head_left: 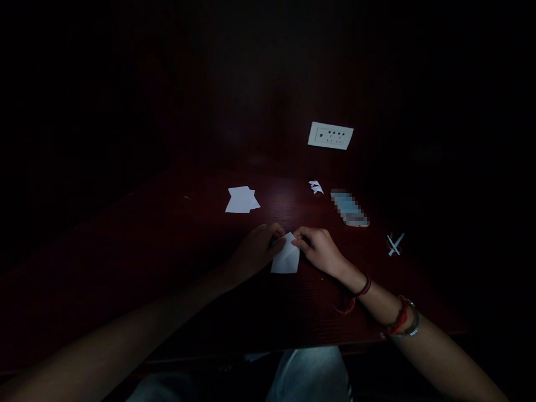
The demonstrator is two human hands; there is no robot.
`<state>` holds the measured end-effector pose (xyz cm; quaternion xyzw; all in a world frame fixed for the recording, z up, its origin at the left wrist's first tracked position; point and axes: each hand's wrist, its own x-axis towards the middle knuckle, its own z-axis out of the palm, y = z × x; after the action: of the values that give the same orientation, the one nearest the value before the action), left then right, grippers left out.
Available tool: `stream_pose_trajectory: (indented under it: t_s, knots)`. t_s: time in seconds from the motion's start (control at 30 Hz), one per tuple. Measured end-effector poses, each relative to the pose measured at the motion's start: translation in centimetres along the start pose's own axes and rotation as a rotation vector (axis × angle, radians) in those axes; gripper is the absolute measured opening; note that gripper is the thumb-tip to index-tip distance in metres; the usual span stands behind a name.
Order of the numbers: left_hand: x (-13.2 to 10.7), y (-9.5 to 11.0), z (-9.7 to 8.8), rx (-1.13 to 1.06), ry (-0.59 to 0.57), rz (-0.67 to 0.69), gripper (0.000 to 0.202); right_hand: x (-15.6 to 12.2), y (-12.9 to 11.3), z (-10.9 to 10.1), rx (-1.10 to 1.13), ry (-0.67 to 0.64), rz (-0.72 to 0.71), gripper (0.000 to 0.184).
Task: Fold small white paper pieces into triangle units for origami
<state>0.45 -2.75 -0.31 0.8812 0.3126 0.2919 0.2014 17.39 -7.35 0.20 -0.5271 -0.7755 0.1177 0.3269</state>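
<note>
The left hand (257, 245) is half curled, its thumb pressed on the upper left side of a small white paper sheet (286, 259) and its fingers bent at the sheet's edge. The right hand (321, 248) pinches the upper right side of the same sheet between thumb and bent forefinger, its other fingers folded in. The two hands nearly meet at the sheet's peaked top. The sheet is between them over the middle of the dark red desk (167, 262), nearer the front edge than the stack of white papers (240, 201), which lies toward the back edge, left of centre, its pieces overlapping at angles.

Near the back edge, right of centre, is a small piece of folded white paper (317, 187). A smartphone (350, 209) — its screen pixelated — lies slantwise toward the right edge. Closer to that edge, two thin pale strips (395, 244) form a cross; whether they are one object I cannot tell. A white socket plate (330, 135) sits on the wall above the back edge. Red and dark bracelets (402, 315) circle the right forearm — the surroundings are very dim.
</note>
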Motion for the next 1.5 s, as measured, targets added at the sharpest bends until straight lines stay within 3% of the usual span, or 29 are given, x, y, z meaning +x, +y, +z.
stream_pose_trajectory:
  t_s: [0.37,0.67,0.83,0.97,1.13,1.33,1.5]
  knots:
    - [0.3,-0.2,0.5,0.007,-0.05,0.046,0.019,0.1,0.0,0.0,0.022,-0.047,-0.041,0.011]
    - [0.1,-0.8,0.6,-0.107,-0.121,-0.048,0.015,0.0,0.3,0.2,0.003,-0.047,0.008,0.017]
    - [0.2,-0.8,0.5,-0.086,-0.077,-0.095,0.019,0.2,-0.3,-0.1,-0.036,-0.018,-0.094,0.01]
    - [0.2,-0.6,0.4,-0.06,-0.115,-0.128,0.021,0.3,-0.5,0.1,-0.13,0.013,-0.126,0.011]
    - [0.3,-0.4,-0.1,-0.08,-0.112,-0.056,0.019,0.2,-0.1,0.4,-0.187,0.029,-0.091,0.012]
    - [0.4,0.3,-0.5,0.083,-0.041,-0.018,0.015,0.3,-0.4,0.0,-0.182,0.062,-0.116,0.007]
    - [0.3,0.5,-0.4,0.09,-0.039,0.018,0.015,0.2,-0.7,-0.2,-0.2,0.083,-0.097,0.012]
